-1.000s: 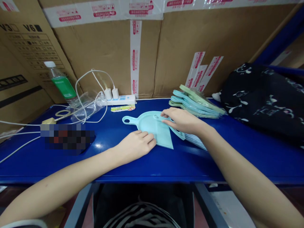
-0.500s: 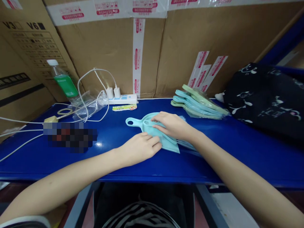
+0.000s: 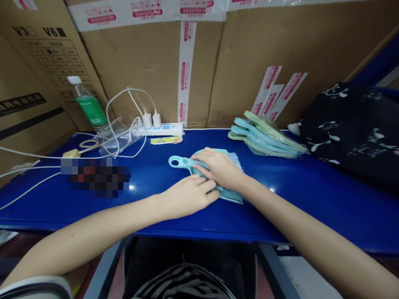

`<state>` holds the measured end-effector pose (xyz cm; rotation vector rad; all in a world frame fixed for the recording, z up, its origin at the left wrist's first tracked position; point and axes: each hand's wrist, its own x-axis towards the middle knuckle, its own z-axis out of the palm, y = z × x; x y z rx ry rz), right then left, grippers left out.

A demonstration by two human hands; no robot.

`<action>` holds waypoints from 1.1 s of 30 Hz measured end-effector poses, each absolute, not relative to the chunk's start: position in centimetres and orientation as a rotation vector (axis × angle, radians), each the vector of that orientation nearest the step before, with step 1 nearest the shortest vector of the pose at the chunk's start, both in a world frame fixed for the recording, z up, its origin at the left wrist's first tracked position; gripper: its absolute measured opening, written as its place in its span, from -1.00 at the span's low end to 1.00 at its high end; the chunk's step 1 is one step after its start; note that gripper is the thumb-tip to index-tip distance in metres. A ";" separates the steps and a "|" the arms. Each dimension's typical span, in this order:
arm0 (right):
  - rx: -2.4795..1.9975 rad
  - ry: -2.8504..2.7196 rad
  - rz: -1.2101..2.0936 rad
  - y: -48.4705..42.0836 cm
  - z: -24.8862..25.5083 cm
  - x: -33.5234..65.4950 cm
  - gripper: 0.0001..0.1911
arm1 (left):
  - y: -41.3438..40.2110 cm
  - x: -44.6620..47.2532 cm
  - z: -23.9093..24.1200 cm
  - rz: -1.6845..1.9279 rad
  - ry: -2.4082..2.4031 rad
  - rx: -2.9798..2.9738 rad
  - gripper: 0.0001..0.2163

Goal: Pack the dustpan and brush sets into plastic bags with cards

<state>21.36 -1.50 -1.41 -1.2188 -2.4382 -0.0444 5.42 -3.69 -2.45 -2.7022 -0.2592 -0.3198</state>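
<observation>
A light blue dustpan (image 3: 231, 197) lies on the blue table, its ringed handle end pointing left. On top of it rests a matching light blue hand brush (image 3: 186, 161), its pale bristles (image 3: 235, 160) showing beyond my right hand. My right hand (image 3: 215, 164) is closed over the brush, thumb and fingers around its handle part. At the near side of the dustpan, my left hand (image 3: 195, 193) has its fingers curled on the edge, close against my right hand. Both hands hide much of the two pieces.
Bagged light blue and green dustpan sets (image 3: 264, 137) lie at the back right, beside a black patterned bag (image 3: 352, 128). A power strip (image 3: 166, 129) with white cables, a label card (image 3: 166, 140), a bottle (image 3: 90, 106) and a blurred-out object (image 3: 99, 177) occupy the left. Cardboard boxes (image 3: 149, 62) stand behind.
My right hand has moved left with the brush, sliding it along the dustpan towards the handle end. More bristles show now. My left hand stays at the near edge; the view has shifted slightly.
</observation>
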 end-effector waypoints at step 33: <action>-0.908 -2.580 0.110 -1.4 -1.9 23.9 -0.59 | -4.0 5.0 -2.8 -0.492 -0.225 -2.595 -0.80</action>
